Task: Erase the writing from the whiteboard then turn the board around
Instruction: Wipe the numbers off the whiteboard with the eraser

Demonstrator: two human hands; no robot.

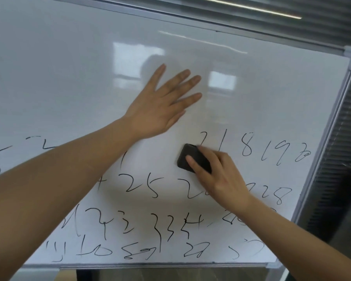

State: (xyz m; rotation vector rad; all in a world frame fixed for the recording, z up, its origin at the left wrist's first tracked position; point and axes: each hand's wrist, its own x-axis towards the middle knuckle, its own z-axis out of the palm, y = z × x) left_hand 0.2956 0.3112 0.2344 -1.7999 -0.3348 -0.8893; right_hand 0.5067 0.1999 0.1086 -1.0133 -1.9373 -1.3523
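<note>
Whiteboard fills the view, tilted, its metal frame running down the right side. Upper half wiped clean; handwritten numbers in black marker cover the lower half in several rows. Black eraser pressed to the board at centre-right, just left of the digits "8 19" — right hand closed around it, fingers over its top. Left hand lies flat and spread on the clean area above the eraser, holding nothing.
</note>
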